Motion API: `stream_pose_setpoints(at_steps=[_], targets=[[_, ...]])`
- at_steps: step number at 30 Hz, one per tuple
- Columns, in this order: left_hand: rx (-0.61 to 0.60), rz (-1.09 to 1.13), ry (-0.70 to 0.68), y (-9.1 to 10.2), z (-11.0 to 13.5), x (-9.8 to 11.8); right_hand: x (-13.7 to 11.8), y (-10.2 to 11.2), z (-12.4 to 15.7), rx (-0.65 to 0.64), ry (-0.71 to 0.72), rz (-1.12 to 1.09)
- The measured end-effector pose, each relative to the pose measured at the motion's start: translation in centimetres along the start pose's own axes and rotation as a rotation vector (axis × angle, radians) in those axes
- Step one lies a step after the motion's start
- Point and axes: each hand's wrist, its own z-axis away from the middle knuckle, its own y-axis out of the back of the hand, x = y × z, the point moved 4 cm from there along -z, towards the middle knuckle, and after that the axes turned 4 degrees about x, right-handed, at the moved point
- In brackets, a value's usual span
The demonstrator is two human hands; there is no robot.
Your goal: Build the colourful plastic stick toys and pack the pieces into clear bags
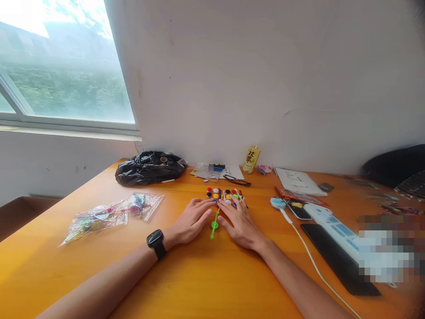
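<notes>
Palm down on the table, my left hand (191, 220) has its fingers stretched toward the near edge of a cluster of small coloured discs (215, 196). My right hand (241, 223) lies opposite with fingers spread, its fingertips over the cluster's right part and hiding some of it. Red, white, black, yellow and blue pieces show there, with thin coloured sticks among them. Between the two thumbs rests a bright green plastic piece (214, 225) with a round hub and a long arm. Neither hand grips anything that I can see.
Clear bags of coloured parts (102, 217) lie left, a black plastic bag (149, 168) behind. A yellow drink carton (251, 159), glasses (237, 180) and papers (299, 180) stand or lie toward the wall. Right are a white cable (312, 257) and a black slab (338, 259).
</notes>
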Motion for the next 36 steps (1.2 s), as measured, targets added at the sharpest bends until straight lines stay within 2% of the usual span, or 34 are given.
stream_pose_setpoints(at_steps=[8, 14, 20, 23, 27, 33, 36], targets=[[-0.113, -0.075, 0.016, -0.5, -0.2, -0.4, 0.3, 0.0, -0.1, 0.052, 0.013, -0.054], [-0.042, -0.131, 0.041, -0.6, -0.2, -1.2, 0.6, -0.2, -0.1, 0.104, 0.056, -0.077], [0.008, -0.125, 0.034, -0.5, 0.0, -1.0, 0.5, 0.0, -0.1, 0.131, 0.076, -0.122], [0.055, -0.069, 0.032, -0.1, 0.1, -0.7, 0.1, 0.4, -0.1, 0.215, 0.120, -0.174], [0.075, 0.009, -0.047, 0.4, 0.4, 0.0, -0.3, 1.3, -0.1, 0.388, 0.199, -0.202], [-0.031, -0.005, -0.210, 0.3, 0.6, 1.4, -0.2, 2.9, 0.1, 0.682, 0.225, -0.150], [-0.081, -0.051, -0.271, -0.4, 0.6, 1.6, -0.2, 3.5, 0.2, 0.714, 0.191, -0.167]])
